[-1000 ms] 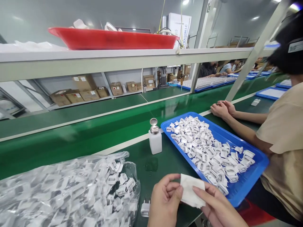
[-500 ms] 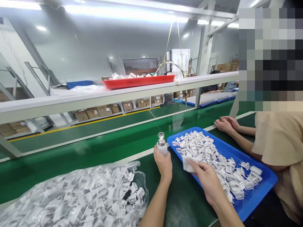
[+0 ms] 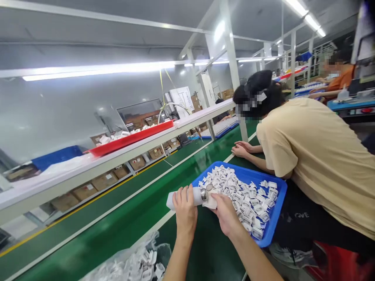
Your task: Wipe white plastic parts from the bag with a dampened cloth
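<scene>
My left hand (image 3: 186, 208) is wrapped round a white dispenser bottle (image 3: 171, 200) with a metal top, tilted onto its side. The flip lid (image 3: 209, 187) at its mouth stands open toward the right. My right hand (image 3: 225, 210) pinches a folded white cloth (image 3: 210, 201) against the bottle's mouth. Just behind and right of my hands lies a blue tray (image 3: 275, 218) heaped with small white plastic parts (image 3: 234, 187). Below left, a clear plastic bag (image 3: 129, 259) holds more such white parts.
A co-worker in a beige shirt (image 3: 319, 136) leans over the bench at the right, hands (image 3: 243, 149) resting beyond the tray. A raised shelf (image 3: 187, 125) crosses ahead, bearing a red tray (image 3: 134, 138) of white parts. The green work surface (image 3: 117, 230) runs along beneath it.
The bottle has gone from upright to lying tilted, and the cloth has moved left to meet its mouth. My view has swung to the right, showing more of the co-worker.
</scene>
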The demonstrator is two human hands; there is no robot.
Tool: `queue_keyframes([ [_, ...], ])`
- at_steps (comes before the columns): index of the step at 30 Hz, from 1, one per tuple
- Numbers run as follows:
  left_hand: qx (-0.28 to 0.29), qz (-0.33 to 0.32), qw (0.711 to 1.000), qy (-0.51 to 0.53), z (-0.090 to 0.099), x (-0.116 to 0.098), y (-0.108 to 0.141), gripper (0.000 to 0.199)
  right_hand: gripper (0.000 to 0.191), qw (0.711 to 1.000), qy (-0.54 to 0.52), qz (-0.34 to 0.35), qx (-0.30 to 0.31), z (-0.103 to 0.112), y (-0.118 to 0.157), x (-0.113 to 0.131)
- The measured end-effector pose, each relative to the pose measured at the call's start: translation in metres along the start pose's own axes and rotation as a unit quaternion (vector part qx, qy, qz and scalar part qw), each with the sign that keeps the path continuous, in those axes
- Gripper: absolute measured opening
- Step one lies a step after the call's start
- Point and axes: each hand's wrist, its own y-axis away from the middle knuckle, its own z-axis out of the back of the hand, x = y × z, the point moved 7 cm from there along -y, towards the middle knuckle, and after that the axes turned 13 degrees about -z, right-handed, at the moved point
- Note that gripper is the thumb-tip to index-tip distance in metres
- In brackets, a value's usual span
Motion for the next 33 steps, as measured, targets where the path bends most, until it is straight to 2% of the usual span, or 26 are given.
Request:
queue_keyframes([
  [7,0.027,-0.114,0.988,-0.099,0.03,-0.007,-0.016,0.068,0.025,0.999,-0.046,-0.01,0.015,-0.005,0.015,0.001],
  [14,0.039,-0.177,0.972,-0.151,0.046,-0.012,-0.023,0.072,0.024,0.997,-0.074,-0.022,0.016,-0.009,0.024,0.002],
  [33,0.073,-0.198,0.959,-0.189,0.057,-0.018,-0.023,0.074,0.026,0.995,-0.09,-0.046,0.007,-0.011,0.037,0.002],
])
